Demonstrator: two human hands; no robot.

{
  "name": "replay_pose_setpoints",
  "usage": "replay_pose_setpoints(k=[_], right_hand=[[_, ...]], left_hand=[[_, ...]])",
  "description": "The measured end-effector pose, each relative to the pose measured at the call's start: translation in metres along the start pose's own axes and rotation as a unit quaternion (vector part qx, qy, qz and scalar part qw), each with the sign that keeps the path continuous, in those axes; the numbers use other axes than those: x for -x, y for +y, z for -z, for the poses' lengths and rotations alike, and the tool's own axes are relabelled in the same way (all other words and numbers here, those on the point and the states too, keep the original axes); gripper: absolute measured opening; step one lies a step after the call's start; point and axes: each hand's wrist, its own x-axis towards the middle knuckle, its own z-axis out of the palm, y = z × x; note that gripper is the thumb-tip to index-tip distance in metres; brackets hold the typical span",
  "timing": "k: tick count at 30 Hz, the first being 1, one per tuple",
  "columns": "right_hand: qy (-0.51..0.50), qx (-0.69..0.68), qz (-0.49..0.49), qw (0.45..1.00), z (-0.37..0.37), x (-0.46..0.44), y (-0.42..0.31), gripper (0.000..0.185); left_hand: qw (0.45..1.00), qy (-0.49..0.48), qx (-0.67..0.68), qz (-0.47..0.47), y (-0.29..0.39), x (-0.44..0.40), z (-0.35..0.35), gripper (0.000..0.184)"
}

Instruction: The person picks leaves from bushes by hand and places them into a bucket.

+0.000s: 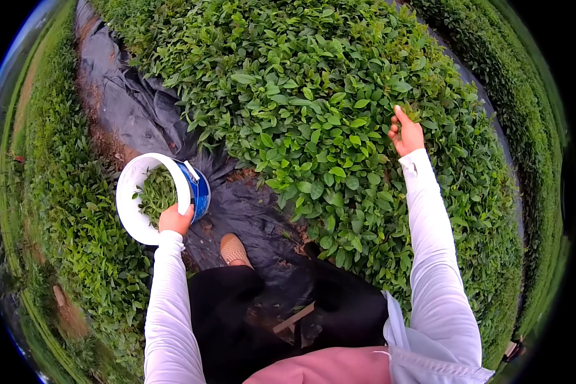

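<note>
My left hand (176, 219) is closed on the rim of a blue and white bucket (200, 192), which is tipped so its opening shows. Picked green leaves (158, 194) lie inside the bucket. On the right, my right hand (407, 132) is over the top of a leafy bush row (326, 121), fingers closed around some green leaves (411, 114). Part of those leaves sticks out past the thumb and fingertips.
Black ground sheeting (237, 211) runs between the bush rows. My shoe (234, 249) stands on it. Another bush row (77, 211) is on the left, and one more (518, 83) curves along the right.
</note>
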Motion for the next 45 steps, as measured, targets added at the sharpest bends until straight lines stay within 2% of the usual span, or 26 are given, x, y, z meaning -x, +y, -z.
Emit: replay_pose_setpoints(k=[4,6,8,10,12,14,16,21,24,25,27,28,29,31,34,36,38,39,43,45], right_hand=[[-0.036,0.031,-0.005,0.999,-0.007,0.007,0.018,0.020],[-0.032,0.067,-0.032,0.997,0.008,0.018,0.031,0.019],[-0.014,0.068,-0.009,0.998,0.028,0.029,0.035,0.017],[0.034,0.045,0.031,0.998,0.054,0.028,0.027,0.016],[0.087,-0.011,0.114,0.990,0.076,0.015,0.013,0.015],[0.132,-0.004,0.167,0.977,0.088,-0.005,-0.008,0.018],[0.113,0.033,0.219,0.968,0.091,-0.028,-0.022,0.028],[0.073,0.143,0.161,0.974,0.079,-0.082,-0.035,0.029],[0.092,0.208,0.089,0.970,0.075,-0.084,-0.034,0.024],[0.117,0.180,0.080,0.973,0.076,-0.081,-0.027,0.017],[0.056,0.069,-0.042,0.995,0.084,-0.061,-0.010,0.019],[0.022,0.117,-0.079,0.990,0.080,-0.031,0.002,0.021],[-0.081,0.063,-0.161,0.982,0.070,0.008,0.011,0.021],[-0.192,0.165,-0.214,0.943,0.052,0.079,0.030,0.022],[-0.172,0.134,-0.188,0.958,0.067,0.096,0.038,0.023],[-0.134,0.084,-0.142,0.977,0.089,0.077,0.031,0.021],[-0.047,0.062,-0.092,0.993,0.093,0.063,0.005,0.019],[-0.051,0.025,-0.055,0.997,0.100,0.050,-0.004,0.019],[0.056,-0.050,0.050,0.996,0.119,-0.002,-0.042,0.011],[0.086,-0.014,0.120,0.989,0.128,-0.035,-0.045,0.020]], left_hand=[[1.000,-0.001,-0.005,-0.003,0.002,-0.001,0.001,0.037],[1.000,-0.001,-0.015,-0.008,0.004,-0.001,0.001,0.037],[1.000,0.002,-0.012,-0.005,0.003,-0.002,-0.001,0.037],[1.000,0.010,-0.008,-0.008,0.003,-0.001,-0.003,0.036],[1.000,0.012,-0.008,-0.010,0.005,-0.001,-0.002,0.036],[1.000,0.016,-0.009,-0.008,0.006,0.000,-0.001,0.036],[1.000,0.009,-0.005,-0.010,0.007,0.000,0.000,0.036],[1.000,0.007,-0.003,-0.004,0.006,0.000,0.000,0.036],[1.000,0.004,-0.007,-0.003,0.006,-0.001,0.001,0.036],[1.000,0.005,-0.003,-0.005,0.006,-0.001,0.000,0.036],[1.000,0.007,0.006,-0.008,0.004,0.000,0.000,0.036],[1.000,0.006,0.010,-0.005,0.006,0.000,0.000,0.036],[1.000,0.006,0.015,-0.002,0.008,0.000,0.002,0.036],[1.000,0.004,0.013,0.001,0.006,0.001,0.000,0.036],[1.000,0.003,-0.001,0.000,0.001,-0.003,-0.003,0.037],[1.000,0.001,-0.004,0.005,0.006,-0.001,-0.001,0.037],[1.000,0.002,-0.010,0.000,0.007,-0.001,0.001,0.037],[1.000,0.002,-0.013,-0.002,0.008,0.000,0.001,0.037],[1.000,0.005,-0.002,0.000,0.008,0.000,0.002,0.035],[1.000,0.004,-0.004,-0.007,0.003,-0.002,-0.002,0.035]])
